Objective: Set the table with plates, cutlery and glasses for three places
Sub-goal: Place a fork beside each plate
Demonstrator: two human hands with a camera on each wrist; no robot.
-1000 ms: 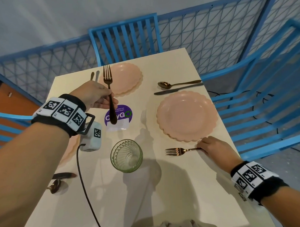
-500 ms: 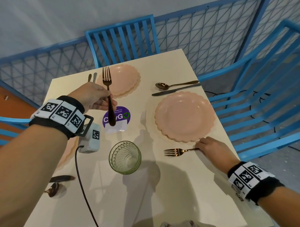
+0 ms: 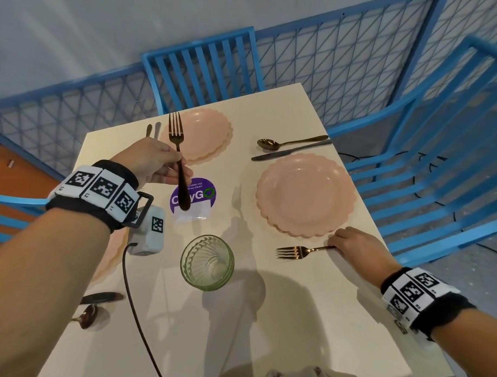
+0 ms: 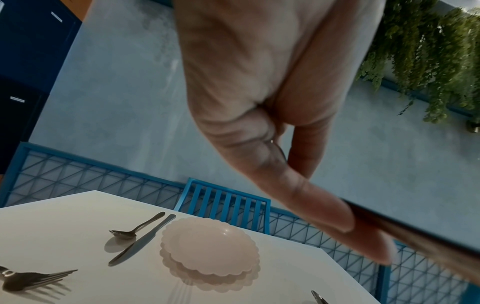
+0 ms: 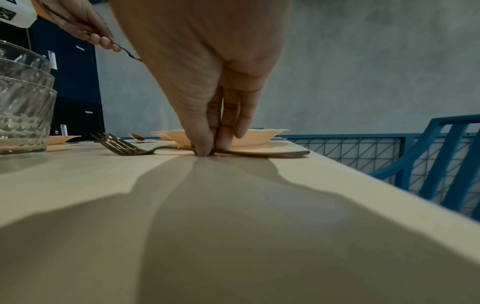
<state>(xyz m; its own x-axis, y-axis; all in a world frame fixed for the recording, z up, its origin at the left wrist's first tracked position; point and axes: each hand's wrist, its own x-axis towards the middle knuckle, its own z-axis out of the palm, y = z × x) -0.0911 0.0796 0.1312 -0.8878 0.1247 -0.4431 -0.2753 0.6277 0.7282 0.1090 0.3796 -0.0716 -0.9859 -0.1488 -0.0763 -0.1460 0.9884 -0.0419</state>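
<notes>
My left hand (image 3: 181,165) pinches a dark fork (image 3: 177,145) by its handle and holds it above the table, tines pointing away over the near edge of the far pink plate (image 3: 206,133). In the left wrist view my fingers grip the handle (image 4: 415,236) above that plate (image 4: 210,246). My right hand (image 3: 335,243) pinches the handle of a copper fork (image 3: 294,252) that lies flat on the table just in front of the right pink plate (image 3: 305,194). The right wrist view shows the fingertips (image 5: 205,151) on the handle. Stacked ribbed glasses (image 3: 207,263) stand mid-table.
A spoon (image 3: 291,143) and knife (image 3: 291,153) lie beyond the right plate. Another spoon (image 3: 149,129) and knife (image 3: 157,129) lie left of the far plate. A third plate (image 3: 109,258) shows under my left arm, with a knife (image 3: 102,297) and spoon (image 3: 85,318) nearer me. Blue chairs (image 3: 203,65) surround the table.
</notes>
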